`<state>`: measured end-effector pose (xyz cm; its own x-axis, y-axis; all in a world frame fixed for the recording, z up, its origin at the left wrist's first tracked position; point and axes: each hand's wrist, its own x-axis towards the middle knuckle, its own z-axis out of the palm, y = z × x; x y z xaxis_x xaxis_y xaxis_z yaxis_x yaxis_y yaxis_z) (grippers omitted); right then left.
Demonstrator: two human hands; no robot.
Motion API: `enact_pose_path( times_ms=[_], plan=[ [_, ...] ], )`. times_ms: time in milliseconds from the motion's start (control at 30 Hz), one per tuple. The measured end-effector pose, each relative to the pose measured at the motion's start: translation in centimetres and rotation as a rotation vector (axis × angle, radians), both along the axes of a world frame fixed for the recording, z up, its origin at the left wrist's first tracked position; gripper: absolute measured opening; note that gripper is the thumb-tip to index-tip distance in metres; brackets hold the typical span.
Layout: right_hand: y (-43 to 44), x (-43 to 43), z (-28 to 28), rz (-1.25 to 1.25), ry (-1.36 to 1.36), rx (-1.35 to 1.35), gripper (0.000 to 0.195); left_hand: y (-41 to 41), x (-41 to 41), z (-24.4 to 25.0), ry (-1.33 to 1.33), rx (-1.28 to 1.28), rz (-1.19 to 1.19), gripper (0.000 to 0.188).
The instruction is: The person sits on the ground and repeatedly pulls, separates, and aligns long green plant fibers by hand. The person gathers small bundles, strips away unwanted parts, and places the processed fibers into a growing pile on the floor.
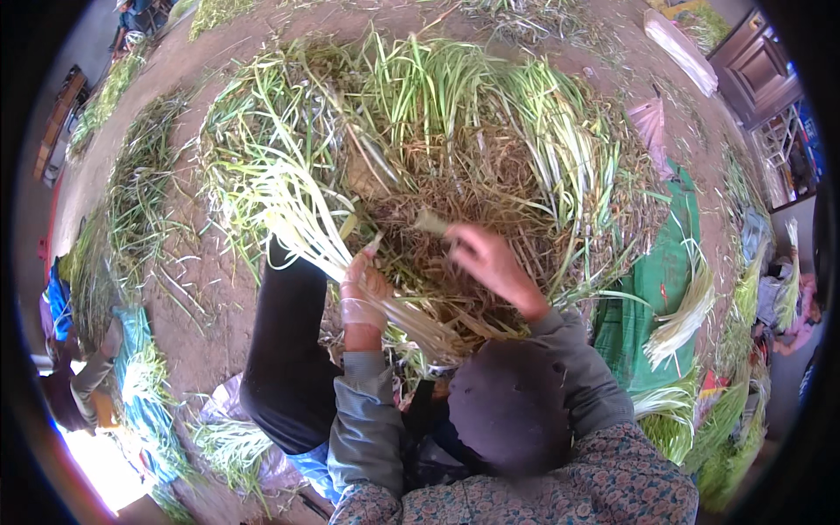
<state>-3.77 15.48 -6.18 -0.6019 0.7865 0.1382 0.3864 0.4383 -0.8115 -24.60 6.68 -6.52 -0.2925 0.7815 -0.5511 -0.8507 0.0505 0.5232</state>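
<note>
My left hand [364, 285], with a pale wrap around its wrist, grips a bunch of long leafy stalks [308, 230] that look like green garlic or chives. Their pale leaf ends fan out to the upper left, while the whitish stem ends [426, 328] point to the lower right. Blurred by motion, my right hand [485, 259] is over a heap of brown roots and dry trimmings [485, 170], its fingers bent. A small pale piece [430, 222] appears at its fingertips; whether it is held cannot be told. Upright green stalks [426, 92] ring the heap's far side.
Green sheeting [656, 315] lies at right, with a bunch of pale stalks [686, 315] on it. More bunches [233, 446] and a blue-green sheet [134, 367] are at lower left. Other people [79, 374] are at the edges. A dark cap [508, 407] covers part of the foreground.
</note>
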Motion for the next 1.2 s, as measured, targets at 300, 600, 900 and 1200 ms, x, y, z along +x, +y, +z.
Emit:
enact_pose_path(
  times_ms=[300,600,900,1200],
  plan=[
    [-0.5,-2.0,-4.6,-0.054,-0.302,0.038,0.047,0.6,0.9,0.6,-0.036,-0.019,-0.018,0.025],
    [0.3,-1.2,-0.5,0.072,-0.177,-0.193,0.032,0.0,-0.8,0.4,0.027,-0.027,-0.032,0.029],
    [9.8,1.6,-5.3,-0.121,-0.528,-0.479,0.047,0.2,0.3,0.0,0.029,0.007,-0.063,0.033],
    [4.9,-1.9,-7.7,-0.017,0.018,-0.456,0.04,0.1,0.3,-0.3,0.047,-0.012,-0.04,0.035]
  ],
)
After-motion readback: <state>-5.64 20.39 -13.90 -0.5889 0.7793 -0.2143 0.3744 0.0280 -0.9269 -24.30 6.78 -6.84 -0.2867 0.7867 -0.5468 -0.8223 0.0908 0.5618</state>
